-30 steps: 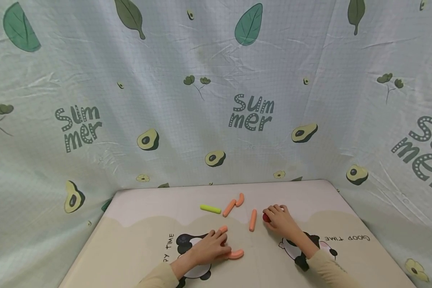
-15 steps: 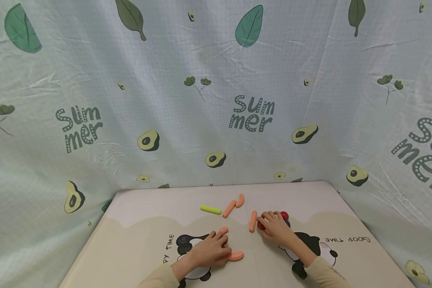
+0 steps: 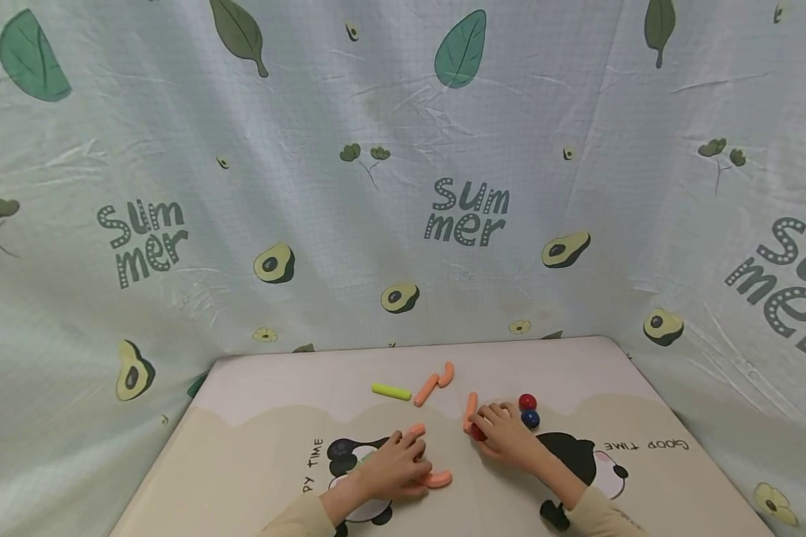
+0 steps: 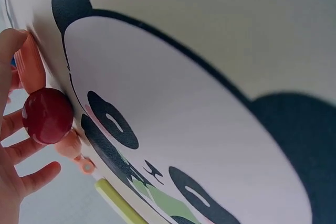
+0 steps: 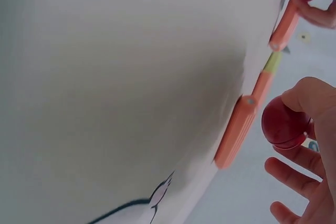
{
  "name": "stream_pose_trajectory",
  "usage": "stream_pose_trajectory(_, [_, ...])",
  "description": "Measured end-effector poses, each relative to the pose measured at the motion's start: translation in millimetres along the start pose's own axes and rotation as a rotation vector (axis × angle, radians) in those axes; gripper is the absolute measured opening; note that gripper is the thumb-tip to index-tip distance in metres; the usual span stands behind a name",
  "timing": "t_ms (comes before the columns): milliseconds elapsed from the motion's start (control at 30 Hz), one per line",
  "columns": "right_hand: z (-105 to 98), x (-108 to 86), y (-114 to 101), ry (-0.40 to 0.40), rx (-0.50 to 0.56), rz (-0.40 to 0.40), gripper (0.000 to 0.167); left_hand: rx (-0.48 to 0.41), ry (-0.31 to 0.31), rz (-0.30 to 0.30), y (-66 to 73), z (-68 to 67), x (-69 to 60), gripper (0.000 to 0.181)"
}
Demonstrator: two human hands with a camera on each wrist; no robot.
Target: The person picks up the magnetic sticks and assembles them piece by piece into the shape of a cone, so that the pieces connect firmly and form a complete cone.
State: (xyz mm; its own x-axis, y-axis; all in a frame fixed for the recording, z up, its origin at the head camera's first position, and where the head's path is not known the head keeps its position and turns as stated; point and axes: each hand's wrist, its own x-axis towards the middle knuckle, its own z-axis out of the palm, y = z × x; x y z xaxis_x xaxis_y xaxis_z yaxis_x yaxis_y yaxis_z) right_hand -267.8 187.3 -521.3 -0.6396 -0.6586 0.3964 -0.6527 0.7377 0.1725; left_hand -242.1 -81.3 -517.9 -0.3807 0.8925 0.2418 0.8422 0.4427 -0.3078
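Curled over a red ball (image 4: pixel 48 115), my left hand (image 3: pixel 395 466) has its thumb on an orange stick (image 4: pixel 30 64) that meets the ball. Its fingertips lie against the ball's far side. A curved orange piece (image 3: pixel 436 479) shows beside this hand, and another orange end (image 3: pixel 416 429) above its fingers. My right hand (image 3: pixel 508 438) pinches a second red ball (image 5: pixel 285 123) between thumb and fingers, just off the lower end of a straight orange stick (image 3: pixel 471 412). In the right wrist view, the ball appears raised off the table.
A lime-green stick (image 3: pixel 391 391), an orange stick (image 3: pixel 426 389) and a curved orange piece (image 3: pixel 446 374) lie farther back. Beyond my right hand are another red ball (image 3: pixel 527 402) and a blue ball (image 3: pixel 530 419). A printed curtain (image 3: pixel 336 224) hangs behind the table (image 3: pixel 242 432).
My right hand has moved left with its red ball, towards the straight orange stick, uncovering the other red ball and the blue one. My left hand has stayed nearly in place.
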Motion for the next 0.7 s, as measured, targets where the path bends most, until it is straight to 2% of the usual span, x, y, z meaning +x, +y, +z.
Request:
stream_pose_trajectory(200, [-3.3,0.8,-10.2,-0.03,0.01,-0.021,0.035,0.027,0.012,0.012,1.0,-2.0,0.1,0.023])
stream_pose_trajectory(400, [-3.6,0.6,-18.9,-0.079,-0.014,-0.048,0.035,0.007,0.018,0.007,2.6,-2.1,1.2,0.019])
stream_pose_trajectory(567, [-2.9,1.4,-25.8,-0.064,-0.029,-0.069,0.034,0.024,0.032,0.001,3.6,-2.9,2.2,0.018])
stream_pose_trajectory(700, [-2.2,1.5,-30.2,-0.085,-0.025,-0.074,0.035,0.031,0.048,0.002,3.9,-2.3,2.1,0.019])
